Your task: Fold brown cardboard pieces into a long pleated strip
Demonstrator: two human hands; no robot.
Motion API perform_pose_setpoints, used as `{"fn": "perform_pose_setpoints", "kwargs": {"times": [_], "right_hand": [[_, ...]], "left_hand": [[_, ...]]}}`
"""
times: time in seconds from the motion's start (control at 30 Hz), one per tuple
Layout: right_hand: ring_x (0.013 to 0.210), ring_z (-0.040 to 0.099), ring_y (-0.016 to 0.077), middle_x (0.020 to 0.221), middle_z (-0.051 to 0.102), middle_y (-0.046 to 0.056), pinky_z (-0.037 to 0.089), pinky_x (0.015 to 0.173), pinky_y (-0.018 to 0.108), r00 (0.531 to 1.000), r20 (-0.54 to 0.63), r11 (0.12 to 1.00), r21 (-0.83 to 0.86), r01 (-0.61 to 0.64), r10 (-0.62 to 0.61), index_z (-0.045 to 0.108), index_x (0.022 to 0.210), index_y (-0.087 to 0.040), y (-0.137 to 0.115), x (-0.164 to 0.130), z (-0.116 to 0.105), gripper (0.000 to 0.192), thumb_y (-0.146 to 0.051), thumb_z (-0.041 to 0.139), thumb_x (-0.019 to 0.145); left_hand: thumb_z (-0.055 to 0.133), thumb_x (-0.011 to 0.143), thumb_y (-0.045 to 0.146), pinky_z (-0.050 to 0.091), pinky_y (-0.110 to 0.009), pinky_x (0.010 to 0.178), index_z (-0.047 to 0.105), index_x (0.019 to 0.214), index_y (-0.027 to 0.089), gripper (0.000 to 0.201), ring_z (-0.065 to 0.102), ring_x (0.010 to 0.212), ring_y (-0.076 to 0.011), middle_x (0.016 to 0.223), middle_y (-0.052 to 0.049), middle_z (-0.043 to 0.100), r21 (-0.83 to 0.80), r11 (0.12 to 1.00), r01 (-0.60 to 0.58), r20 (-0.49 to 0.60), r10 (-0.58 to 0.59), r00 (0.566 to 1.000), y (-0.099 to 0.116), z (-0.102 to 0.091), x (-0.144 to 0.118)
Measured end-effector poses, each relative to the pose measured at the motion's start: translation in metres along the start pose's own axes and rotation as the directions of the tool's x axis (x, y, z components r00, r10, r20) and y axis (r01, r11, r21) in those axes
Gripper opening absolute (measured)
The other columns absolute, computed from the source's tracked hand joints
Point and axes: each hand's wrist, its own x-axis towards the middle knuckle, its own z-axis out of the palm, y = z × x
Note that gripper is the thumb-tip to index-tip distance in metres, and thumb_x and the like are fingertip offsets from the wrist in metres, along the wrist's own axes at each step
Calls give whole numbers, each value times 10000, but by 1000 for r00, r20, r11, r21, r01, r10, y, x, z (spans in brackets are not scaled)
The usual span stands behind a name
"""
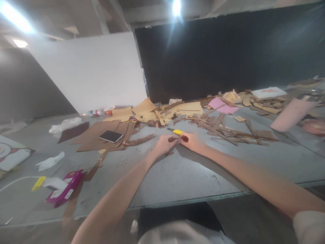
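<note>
1. From my head camera I see the left hand [164, 144] and right hand [194, 142] close together over the surface [167, 183]; the fingers of each curl nearly closed, and I cannot tell whether they pinch anything
2. I find the yellow-handled cutter [177, 131] just at the right hand's fingertips, its dark end pointing left; I cannot make out whether it is held or only lies there
3. I cannot read the blurred pale patches on the magenta packet [66, 189], nor any writing on the yellow tag [38, 183] round a white cable [16, 180]
4. I see a bottle with a red and blue label [96, 112] beside a red and white cup [109, 110], the print too small for me
5. I have a phone [111, 136] on stacked brown sheets [91, 145] to the left, brown strips [228, 134] to the right
6. Behind the grey surface I see a white panel [93, 74], a black panel [215, 57] and a bright ceiling lamp [176, 7]
</note>
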Motion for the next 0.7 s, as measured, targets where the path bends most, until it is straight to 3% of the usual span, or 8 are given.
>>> {"fn": "perform_pose_setpoints", "kwargs": {"times": [0.2, 0.4, 0.53, 0.7], "right_hand": [[720, 657, 197, 825, 751, 39, 464, 688, 287, 1000, -6, 998, -59, 21, -21, 719, 905, -238, 0, 0, -9, 129, -285, 605, 943], [702, 662, 201, 816, 770, 50, 441, 670, 290, 996, -61, 992, -102, -68, 62, 704, 866, -226, -3, -1, -25, 161, -309, 605, 964], [589, 578, 186, 683, 701, 44, 377, 603, 305, 998, -6, 990, -126, -56, 56, 657, 758, -225, -8, -2, -26, 385, -409, 491, 1053], [687, 629, 191, 826, 744, 46, 437, 674, 305, 997, 78, 1000, 17, 21, -22, 699, 915, -229, -16, -4, -18, 322, -406, 474, 1061]], "left_hand": [[672, 926, 382, 543, -269, 715, 821, 989, 174, 264, 706, 762, -174, 864, -55, 803, -54, 999, 1, 0, -1, 1000, -2, 1, 0], [698, 912, 398, 542, -272, 724, 812, 965, 173, 257, 706, 753, -169, 829, -52, 794, -79, 997, 16, 4, -16, 1000, -6, 2, 1], [728, 881, 395, 538, -283, 740, 820, 984, 180, 255, 708, 789, -176, 893, -63, 798, -100, 995, 14, -1, -14, 1000, -7, 2, 1], [729, 835, 372, 499, -271, 702, 815, 912, 156, 245, 666, 743, -169, 817, -44, 769, -39, 999, 3, 14, -3, 1000, -5, 0, 1]]}}
